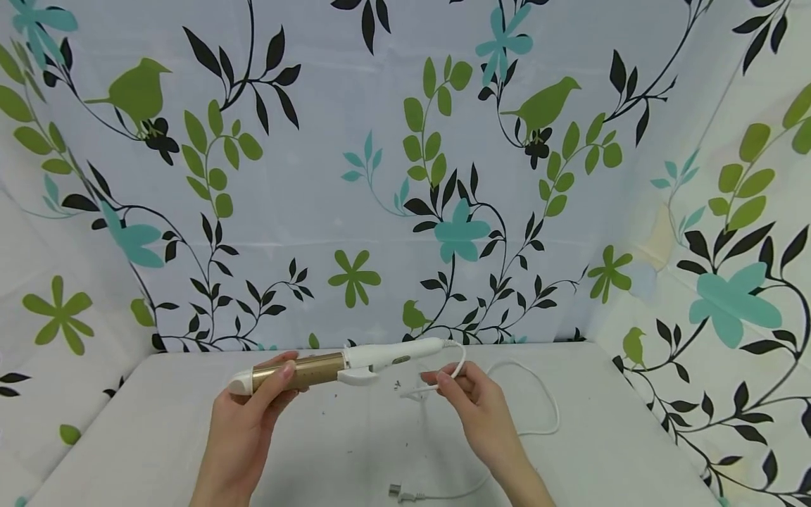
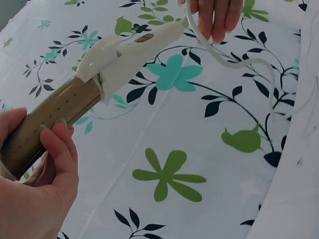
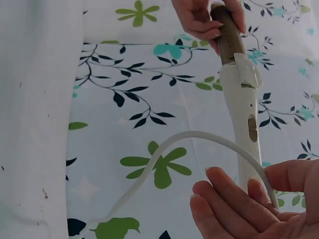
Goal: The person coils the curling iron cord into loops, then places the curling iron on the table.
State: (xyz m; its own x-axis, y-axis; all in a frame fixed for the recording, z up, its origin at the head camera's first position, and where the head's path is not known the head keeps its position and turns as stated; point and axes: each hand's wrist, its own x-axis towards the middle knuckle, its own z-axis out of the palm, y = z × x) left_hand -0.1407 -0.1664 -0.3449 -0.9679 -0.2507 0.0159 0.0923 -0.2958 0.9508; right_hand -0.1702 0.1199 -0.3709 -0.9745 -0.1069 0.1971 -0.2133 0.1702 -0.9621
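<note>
A curling iron [image 1: 393,354] with a gold barrel and white handle is held up above the white table, nearly level. My left hand [image 1: 258,415] grips its gold barrel [image 2: 55,114] near the white tip. The handle points right, toward my right hand [image 1: 478,408]. Between thumb and fingers, my right hand pinches the white power cord [image 3: 192,134] a short way from where it leaves the handle. In the right wrist view the other fingers of that hand are loosely bent. A small oval panel [image 3: 252,129] shows on the handle.
The rest of the cord loops over the white table [image 1: 342,451] to the right, and its plug [image 1: 400,493] lies at the front edge of view. Patterned cloth [image 1: 285,176] with leaves, birds and flowers hangs behind and at both sides. Small dark specks dot the tabletop.
</note>
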